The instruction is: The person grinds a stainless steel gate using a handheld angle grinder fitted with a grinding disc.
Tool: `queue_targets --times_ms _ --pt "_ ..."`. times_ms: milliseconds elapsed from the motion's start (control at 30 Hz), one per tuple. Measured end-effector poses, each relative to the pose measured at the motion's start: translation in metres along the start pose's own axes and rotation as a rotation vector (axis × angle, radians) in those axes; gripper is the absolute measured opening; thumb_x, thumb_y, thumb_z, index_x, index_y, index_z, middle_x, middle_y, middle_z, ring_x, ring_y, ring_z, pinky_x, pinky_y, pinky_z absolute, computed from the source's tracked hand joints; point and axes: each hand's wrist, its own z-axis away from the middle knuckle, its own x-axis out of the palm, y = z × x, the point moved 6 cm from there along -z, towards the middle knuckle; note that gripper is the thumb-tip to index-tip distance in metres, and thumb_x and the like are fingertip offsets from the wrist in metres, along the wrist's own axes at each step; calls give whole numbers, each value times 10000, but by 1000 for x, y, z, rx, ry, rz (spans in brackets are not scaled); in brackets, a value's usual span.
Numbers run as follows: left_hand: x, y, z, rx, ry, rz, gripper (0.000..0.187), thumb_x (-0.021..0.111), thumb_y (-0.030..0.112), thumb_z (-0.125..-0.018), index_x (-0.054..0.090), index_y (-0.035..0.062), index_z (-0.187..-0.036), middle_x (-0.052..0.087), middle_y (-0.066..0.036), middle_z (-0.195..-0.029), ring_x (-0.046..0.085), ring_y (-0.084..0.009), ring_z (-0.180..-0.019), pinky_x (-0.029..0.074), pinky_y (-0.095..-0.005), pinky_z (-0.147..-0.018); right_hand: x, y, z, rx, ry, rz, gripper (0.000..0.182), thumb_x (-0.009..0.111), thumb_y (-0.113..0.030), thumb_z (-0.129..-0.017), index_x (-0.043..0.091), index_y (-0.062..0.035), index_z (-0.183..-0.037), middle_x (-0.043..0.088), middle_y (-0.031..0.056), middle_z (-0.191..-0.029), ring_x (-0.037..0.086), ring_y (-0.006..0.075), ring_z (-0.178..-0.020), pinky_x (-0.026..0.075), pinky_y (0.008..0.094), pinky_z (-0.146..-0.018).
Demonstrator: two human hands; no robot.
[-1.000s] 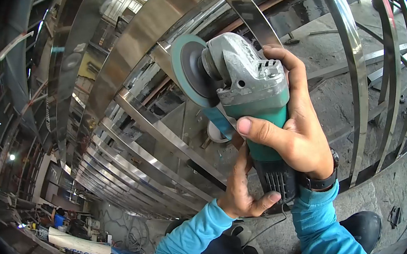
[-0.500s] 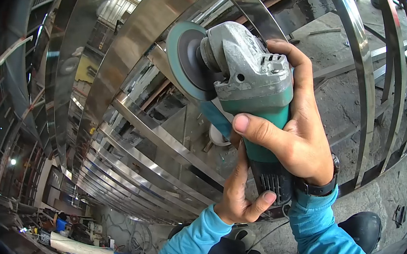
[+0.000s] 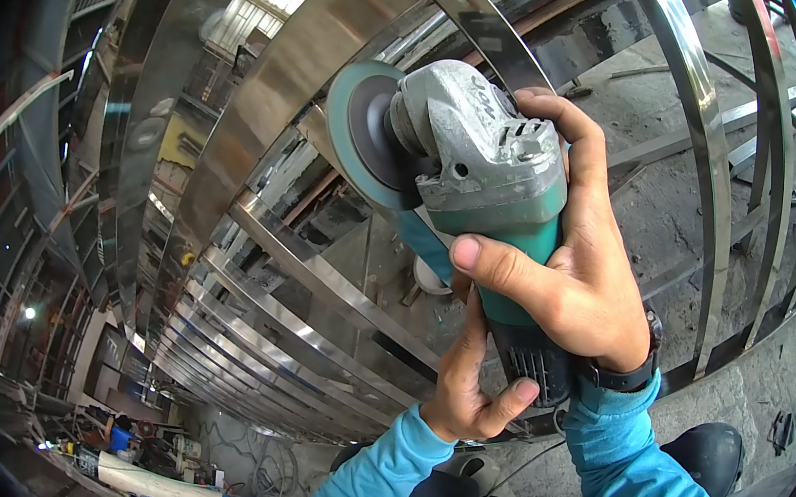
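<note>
I have my bare right hand (image 3: 582, 272) curled, thumb (image 3: 503, 269) angled up and left, above my bare left hand (image 3: 463, 388), whose thumb (image 3: 512, 404) points right. Bright blue sleeves (image 3: 380, 476) cover both my forearms (image 3: 622, 449), reaching up from below.

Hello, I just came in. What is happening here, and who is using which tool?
A person holds a grinder in both hands: the right hand grips its green body, the left hand its black rear end. The disc is up at the shiny metal frame. Whether it spins or touches the metal, I cannot tell.
</note>
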Motion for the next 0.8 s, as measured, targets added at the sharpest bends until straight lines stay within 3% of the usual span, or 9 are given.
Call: queue_targets --times_ms 33,333,567,667,800 --pt "-1 1 -1 -6 45 22 982 644 336 -936 46 -164 -1533 293 -343 -1553 345 -393 -1456 289 -431 -1188 0 -1 0 -3 -1 19 930 842 -159 -784 253 -13 -1489 485 225 -1374 513 299 -1279 407 394 -1077" --pt "0 -2 -1 -13 11 -22 993 649 327 -926 40 -178 -1525 259 -382 -1552 317 -425 -1463 286 -425 -1183 0 -10 -1 -51 -29 153 919 848 -188 -769 278 -7 -1466 392 212 -1465 447 319 -1350 331 413 -1139" --pt "2 -4 4 -59 -42 -22 975 646 320 -928 59 -185 -1520 266 -391 -1545 342 -439 -1449 301 -435 -1177 1 -15 4 -107 -34 302 911 838 -200 -776 277 1 -1464 387 238 -1482 438 347 -1368 338 436 -1144" --pt "1 -3 2 -31 -54 -27 943 641 305 -926 92 -189 -1514 287 -383 -1539 358 -443 -1440 309 -437 -1175 5 -25 6 -154 -12 427 905 829 -188 -770 280 7 -1463 454 256 -1428 486 356 -1332 370 437 -1122" --pt "1 -9 3 -33 -99 33 851 634 281 -921 197 -166 -1498 381 -334 -1490 435 -430 -1381 347 -444 -1147 15 -34 10 -39 57 425 883 819 -124 -737 312 -2 -1450 573 260 -1281 611 358 -1181 463 428 -1030"
